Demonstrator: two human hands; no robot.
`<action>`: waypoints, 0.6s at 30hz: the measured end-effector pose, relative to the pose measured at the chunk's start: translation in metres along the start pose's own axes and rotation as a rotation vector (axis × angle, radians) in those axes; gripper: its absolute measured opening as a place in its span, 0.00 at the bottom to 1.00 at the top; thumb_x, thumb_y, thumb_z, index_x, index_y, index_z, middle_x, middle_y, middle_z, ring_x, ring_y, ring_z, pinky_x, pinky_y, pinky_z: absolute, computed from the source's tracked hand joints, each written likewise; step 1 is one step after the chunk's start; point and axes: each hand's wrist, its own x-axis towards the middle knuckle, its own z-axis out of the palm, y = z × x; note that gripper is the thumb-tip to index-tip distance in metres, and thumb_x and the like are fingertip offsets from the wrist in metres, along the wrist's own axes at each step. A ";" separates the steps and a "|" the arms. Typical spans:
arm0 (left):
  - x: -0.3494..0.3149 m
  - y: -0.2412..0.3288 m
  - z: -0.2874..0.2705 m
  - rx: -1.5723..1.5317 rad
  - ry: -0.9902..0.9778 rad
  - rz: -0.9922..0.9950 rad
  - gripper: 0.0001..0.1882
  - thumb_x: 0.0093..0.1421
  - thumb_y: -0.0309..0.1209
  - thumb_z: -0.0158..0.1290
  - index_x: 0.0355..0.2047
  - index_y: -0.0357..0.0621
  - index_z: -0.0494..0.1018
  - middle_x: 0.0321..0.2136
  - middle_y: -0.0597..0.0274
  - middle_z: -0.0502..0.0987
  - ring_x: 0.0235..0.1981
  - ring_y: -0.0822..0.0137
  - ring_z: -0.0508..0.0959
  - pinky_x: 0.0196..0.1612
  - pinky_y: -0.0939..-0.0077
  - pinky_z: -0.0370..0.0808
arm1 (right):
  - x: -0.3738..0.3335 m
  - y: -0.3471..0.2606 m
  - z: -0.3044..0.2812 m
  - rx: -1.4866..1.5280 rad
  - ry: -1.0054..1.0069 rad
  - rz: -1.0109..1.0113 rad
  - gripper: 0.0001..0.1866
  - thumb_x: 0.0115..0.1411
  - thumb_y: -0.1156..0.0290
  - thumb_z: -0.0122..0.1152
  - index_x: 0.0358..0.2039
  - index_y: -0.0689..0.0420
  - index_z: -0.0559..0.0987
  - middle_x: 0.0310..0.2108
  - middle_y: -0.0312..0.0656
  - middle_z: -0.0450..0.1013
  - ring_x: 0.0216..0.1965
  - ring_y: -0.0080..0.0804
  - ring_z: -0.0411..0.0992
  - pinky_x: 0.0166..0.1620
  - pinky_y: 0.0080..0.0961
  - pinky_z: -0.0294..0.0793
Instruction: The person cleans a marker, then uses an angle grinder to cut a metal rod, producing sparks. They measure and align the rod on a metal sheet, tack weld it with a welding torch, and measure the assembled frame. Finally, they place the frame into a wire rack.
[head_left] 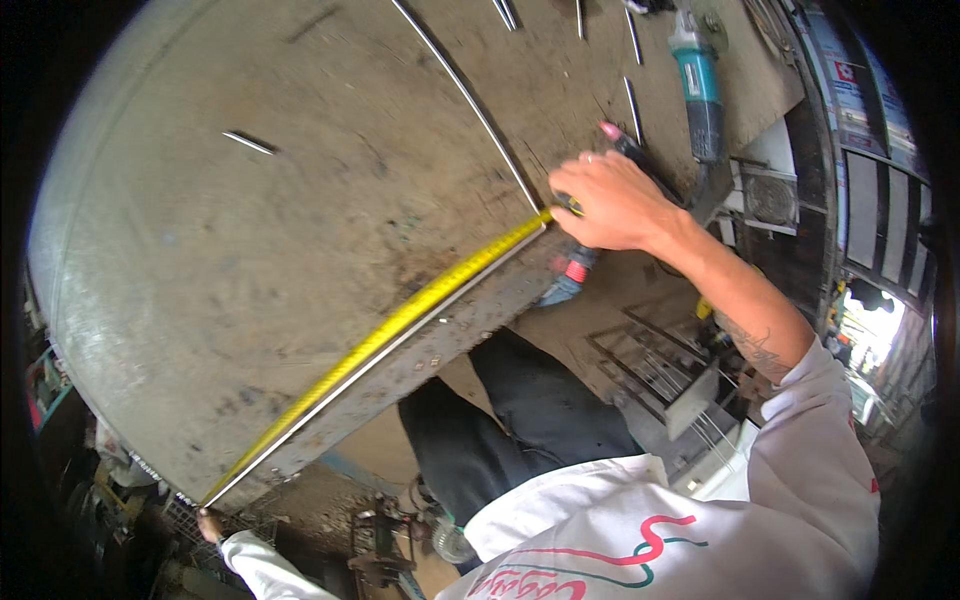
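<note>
A yellow tape measure (397, 325) is drawn out along the near edge of a large metal table (330, 215). Its case is in my right hand (618, 203), whose fingers are wrapped round it. At the far left corner my left hand (209, 524) is closed at the tape's other end; its fingertips look small and partly hidden. Beside the blade, along the table edge, lies a thin straight metal rod (375, 352). A second long rod (470, 95) runs away across the tabletop, its near end close to the tape case.
A teal angle grinder (697, 85) lies at the table's right side. A dark tool with a red band (575, 272) sits beneath my right hand. Short rods (248, 143) are scattered on the tabletop. A metal frame (650, 365) stands on the floor to the right.
</note>
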 end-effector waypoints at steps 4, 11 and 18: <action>-0.007 0.014 -0.011 -0.293 -0.001 -0.061 0.14 0.61 0.34 0.65 0.44 0.41 0.80 0.35 0.62 0.83 0.35 0.63 0.80 0.41 0.68 0.76 | -0.030 -0.004 -0.036 0.100 -0.043 -0.179 0.22 0.54 0.60 0.64 0.45 0.60 0.79 0.36 0.53 0.78 0.41 0.54 0.78 0.46 0.49 0.75; -0.026 0.027 -0.056 -1.090 -0.087 -0.077 0.09 0.63 0.23 0.59 0.44 0.35 0.81 0.33 0.61 0.83 0.30 0.68 0.81 0.35 0.76 0.78 | -0.077 -0.092 -0.097 0.188 -0.049 -0.302 0.34 0.53 0.63 0.60 0.61 0.56 0.68 0.38 0.56 0.78 0.39 0.62 0.79 0.43 0.55 0.78; -0.193 0.153 -0.058 -1.193 -0.707 0.160 0.15 0.63 0.28 0.62 0.50 0.40 0.79 0.34 0.70 0.78 0.36 0.76 0.77 0.39 0.78 0.76 | -0.086 -0.175 -0.072 0.354 -0.013 -0.019 0.30 0.65 0.48 0.58 0.59 0.56 0.73 0.50 0.63 0.79 0.51 0.66 0.77 0.51 0.56 0.77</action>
